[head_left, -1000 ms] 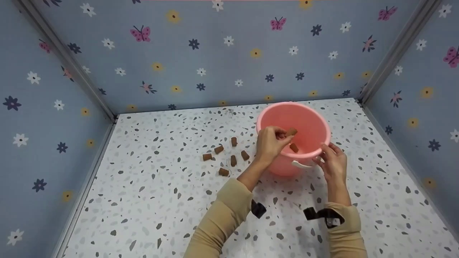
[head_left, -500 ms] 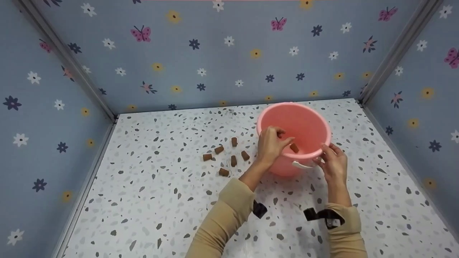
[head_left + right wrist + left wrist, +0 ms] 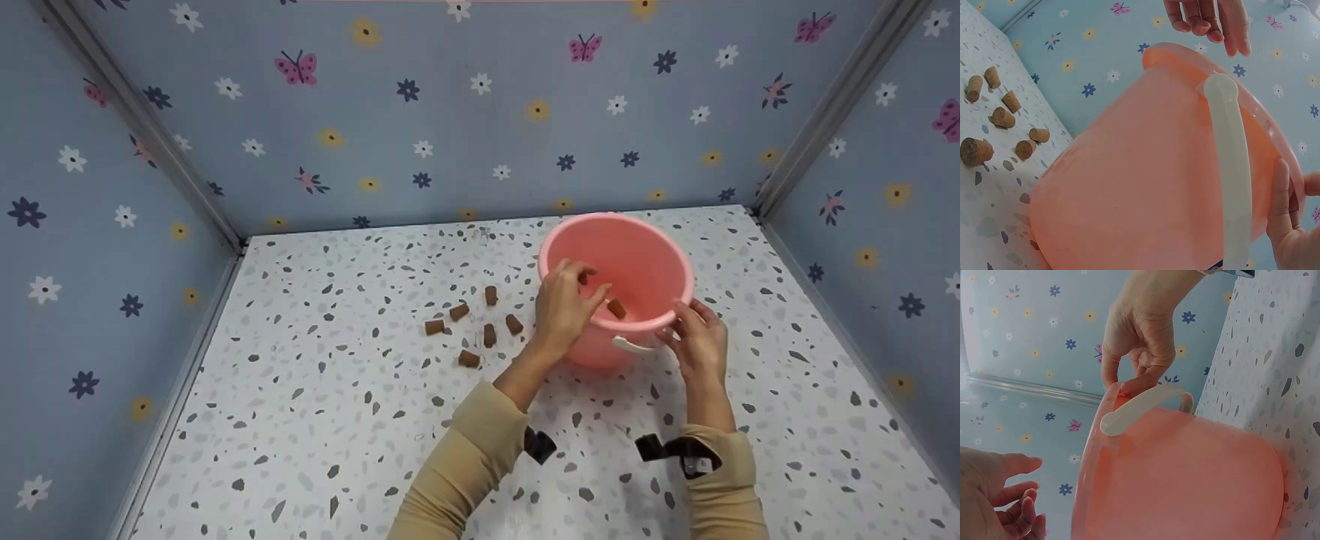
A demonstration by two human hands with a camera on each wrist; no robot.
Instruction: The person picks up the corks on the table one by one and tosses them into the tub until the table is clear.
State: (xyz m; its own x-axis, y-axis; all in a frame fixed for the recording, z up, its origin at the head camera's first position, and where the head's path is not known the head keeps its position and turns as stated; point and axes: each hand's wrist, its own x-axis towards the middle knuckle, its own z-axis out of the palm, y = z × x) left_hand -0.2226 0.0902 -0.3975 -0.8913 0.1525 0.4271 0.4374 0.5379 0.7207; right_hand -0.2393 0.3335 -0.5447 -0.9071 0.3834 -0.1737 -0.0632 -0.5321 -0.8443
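Observation:
A pink bucket (image 3: pixel 600 349) with a white handle (image 3: pixel 1230 146) stands at the right of the speckled surface. My right hand (image 3: pixel 701 341) pinches its rim at the near right side, fingers on one side of the rim and thumb on the other. Over the bucket's left rim is my left hand (image 3: pixel 562 307), thumb and fingers apart with nothing between them. From the left wrist view, the same left hand (image 3: pixel 994 500) is just off the bucket's mouth. One brown cork (image 3: pixel 616 308) shows inside the bucket; the rest of its floor is partly hidden.
Several loose corks (image 3: pixel 489 335) lie on the white speckled tabletop (image 3: pixel 315 405) left of the bucket. Blue flower-patterned panels (image 3: pixel 480 120) enclose the back and both sides. Black straps (image 3: pixel 690 454) are around the wrists.
A second ago my left hand held a cork over the bucket; it has let it go. The left hand has since drawn slightly back to the left. The right hand keeps its place.

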